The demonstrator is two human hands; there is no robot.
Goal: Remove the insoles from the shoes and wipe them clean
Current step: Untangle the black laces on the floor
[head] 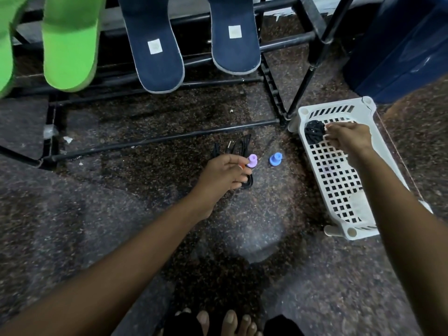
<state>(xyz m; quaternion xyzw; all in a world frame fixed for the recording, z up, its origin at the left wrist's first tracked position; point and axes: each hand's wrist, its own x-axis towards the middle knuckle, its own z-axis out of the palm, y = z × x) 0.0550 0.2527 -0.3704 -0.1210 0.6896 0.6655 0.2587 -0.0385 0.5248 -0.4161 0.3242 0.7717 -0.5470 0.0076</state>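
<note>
- Green insoles [70,44] at 11 o'clock and navy insoles [157,49] at 12 o'clock leaned on the bars of the black rack [157,139], out of any shoe.
- Left hand [225,170], near centre: thumb and forefinger pinched a purple plug [252,160]; the other fingers were curled over a black cable [232,146] on the floor.
- Blue plug [275,158] stood just beside the purple one, at its 3 o'clock, untouched.
- Right hand [346,135], at 2 o'clock: fingers curled, tips gripping a black bundle [314,132] inside the white basket [305,112].
- Basket sat on the floor at 3 o'clock, touching the rack's corner post.
- Dark blue bin [400,49] at 1 o'clock.
</note>
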